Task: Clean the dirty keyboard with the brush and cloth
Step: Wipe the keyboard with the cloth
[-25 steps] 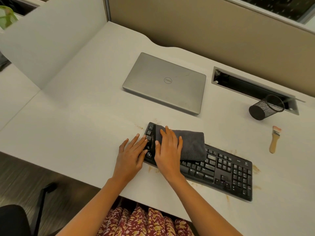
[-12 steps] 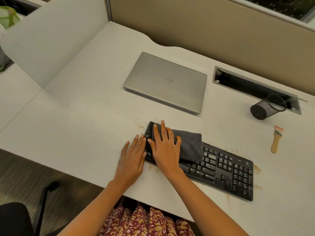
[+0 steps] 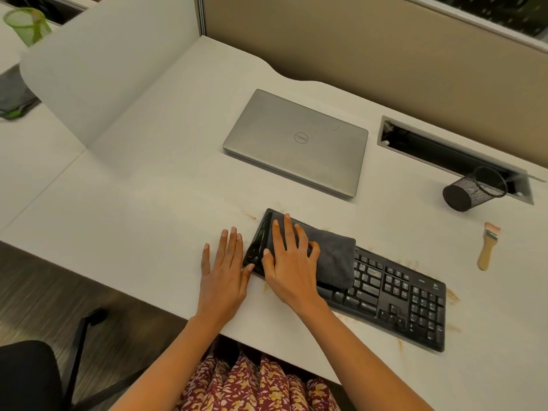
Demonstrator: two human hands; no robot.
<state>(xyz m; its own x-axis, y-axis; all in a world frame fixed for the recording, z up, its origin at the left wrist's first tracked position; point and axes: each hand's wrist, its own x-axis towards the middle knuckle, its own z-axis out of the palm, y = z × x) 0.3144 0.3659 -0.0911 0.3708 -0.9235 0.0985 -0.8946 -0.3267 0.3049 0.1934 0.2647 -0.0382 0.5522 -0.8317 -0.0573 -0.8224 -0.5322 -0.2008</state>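
Right hand (image 3: 289,262), fingers spread, presses grey cloth (image 3: 332,259) onto keyboard (image 3: 394,295); left hand (image 3: 224,271) lies flat, fingers together, on tabletop (image 3: 148,209).

My cloth (image 3: 332,256) and right hand (image 3: 292,262) hide the left keys of the keyboard (image 3: 397,295); the green cup (image 3: 26,25) at far left is blurred.
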